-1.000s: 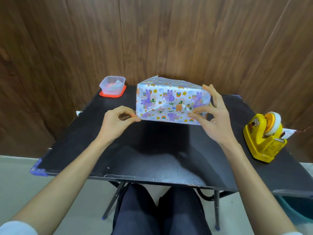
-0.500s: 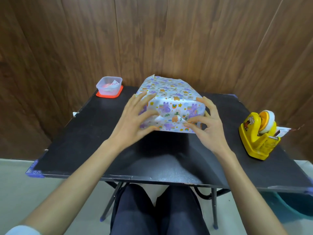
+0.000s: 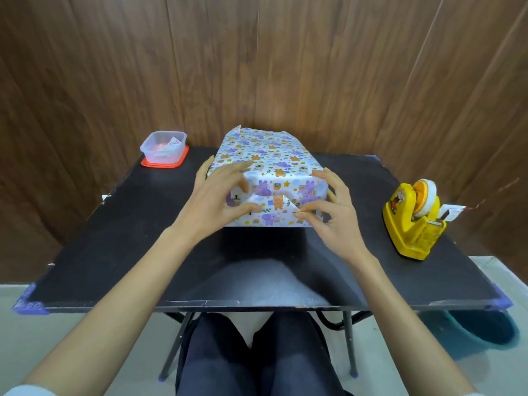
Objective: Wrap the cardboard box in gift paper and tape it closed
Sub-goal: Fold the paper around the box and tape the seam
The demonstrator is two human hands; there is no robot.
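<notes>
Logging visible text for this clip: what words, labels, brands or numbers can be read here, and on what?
No text can be read in this view.
Wrapped box: cartoon animals, stars and rainbows only, no words.
Yellow tape dispenser: a picture sticker, too small to read.
Slip in the clear container: marks too blurred to read.
Tag beside the dispenser: too small to read.
</notes>
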